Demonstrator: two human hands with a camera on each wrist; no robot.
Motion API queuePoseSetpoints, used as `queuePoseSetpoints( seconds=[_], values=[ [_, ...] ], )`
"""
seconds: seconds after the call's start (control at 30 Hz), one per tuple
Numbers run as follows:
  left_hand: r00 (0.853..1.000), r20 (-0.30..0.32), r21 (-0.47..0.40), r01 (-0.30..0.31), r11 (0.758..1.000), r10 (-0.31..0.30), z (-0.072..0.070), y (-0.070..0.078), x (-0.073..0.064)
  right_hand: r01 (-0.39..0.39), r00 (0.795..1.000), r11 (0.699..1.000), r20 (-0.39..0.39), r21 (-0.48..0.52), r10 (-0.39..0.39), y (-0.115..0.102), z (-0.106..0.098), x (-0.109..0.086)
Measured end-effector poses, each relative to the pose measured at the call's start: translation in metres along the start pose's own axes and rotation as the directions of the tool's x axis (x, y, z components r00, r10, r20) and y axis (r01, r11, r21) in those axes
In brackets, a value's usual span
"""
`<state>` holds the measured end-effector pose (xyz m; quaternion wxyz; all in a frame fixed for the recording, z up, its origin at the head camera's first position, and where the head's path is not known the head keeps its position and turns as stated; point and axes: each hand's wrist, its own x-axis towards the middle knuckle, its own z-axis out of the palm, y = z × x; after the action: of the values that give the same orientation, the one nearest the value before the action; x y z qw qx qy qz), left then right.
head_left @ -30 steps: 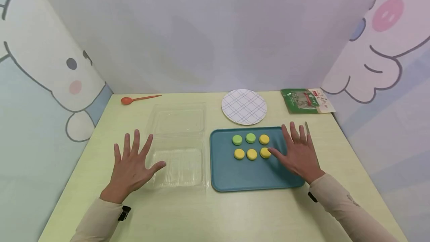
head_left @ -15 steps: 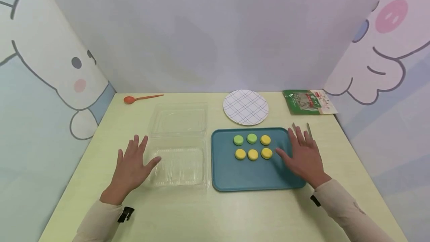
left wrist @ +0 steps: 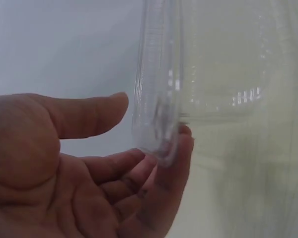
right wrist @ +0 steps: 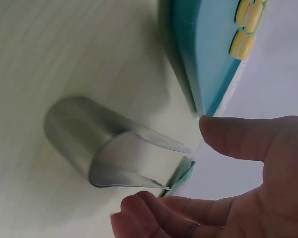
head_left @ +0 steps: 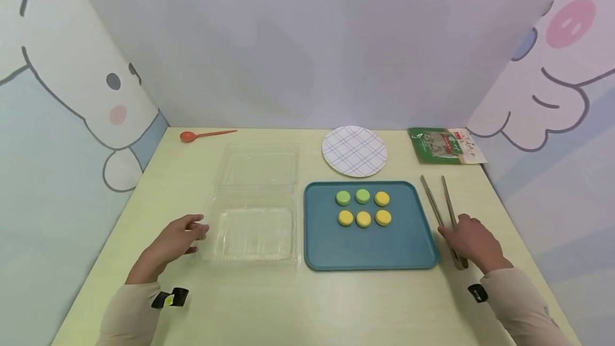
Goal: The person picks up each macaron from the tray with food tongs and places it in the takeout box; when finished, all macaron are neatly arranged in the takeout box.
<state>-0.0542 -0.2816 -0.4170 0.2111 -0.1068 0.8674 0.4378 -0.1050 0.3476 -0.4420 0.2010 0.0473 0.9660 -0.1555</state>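
Note:
My left hand [head_left: 175, 240] is at the left edge of a clear plastic clamshell box [head_left: 254, 234], which lies unfolded on the table. In the left wrist view, the thumb [left wrist: 97, 115] stands apart from the rim while the bent fingers [left wrist: 161, 193] reach beneath it; whether they touch cannot be told. My right hand [head_left: 475, 242] is over metal tongs [head_left: 434, 203] right of the blue tray [head_left: 336, 252]. The right wrist view has thumb and fingers spread either side of the tongs [right wrist: 84, 141], not closed on them. Yellow macarons [head_left: 363, 219] and green macarons [head_left: 343, 198] sit on the tray.
Behind the tray lies a checked round plate [head_left: 354, 151]. A green and white food packet [head_left: 444, 146] is at the back right. An orange spoon [head_left: 188, 136] rests at the back left. Walls [head_left: 307, 47] enclose the table's back and sides.
Both hands have come down from hovering with spread fingers. The left fingers have bent at the box's edge; the right hand has moved right, off the tray to the tongs.

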Motion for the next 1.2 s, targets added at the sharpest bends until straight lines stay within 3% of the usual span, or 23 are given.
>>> queuePoseSetpoints(
  seconds=[0.07, 0.33, 0.7, 0.93, 1.2],
  values=[
    [1.000, 0.015, -0.064, 0.016, 0.998, -0.015, 0.000, -0.003, 0.001, -0.002, 1.000, 1.000, 0.021, 0.010, 0.002, 0.002, 0.000, 0.001],
    [1.000, 0.003, -0.135, 0.026, 0.990, -0.026, 0.002, -0.009, 0.004, -0.031, 0.998, 0.999, 0.062, 0.037, 0.028, 0.008, 0.006, 0.004],
    [0.999, -0.025, -0.155, 0.044, 0.987, -0.049, 0.004, -0.009, 0.011, -0.040, 0.997, 0.996, 0.065, 0.073, 0.036, 0.019, 0.005, 0.011],
    [0.998, -0.027, -0.157, 0.051, 0.986, -0.056, 0.004, -0.008, 0.011, 0.009, 0.998, 0.992, -0.062, 0.124, -0.002, 0.020, -0.001, 0.006],
    [0.999, -0.019, -0.180, 0.040, 0.983, -0.044, 0.003, -0.012, 0.011, 0.102, 0.977, 0.978, -0.206, 0.185, -0.063, 0.024, 0.007, 0.002]
  ],
)
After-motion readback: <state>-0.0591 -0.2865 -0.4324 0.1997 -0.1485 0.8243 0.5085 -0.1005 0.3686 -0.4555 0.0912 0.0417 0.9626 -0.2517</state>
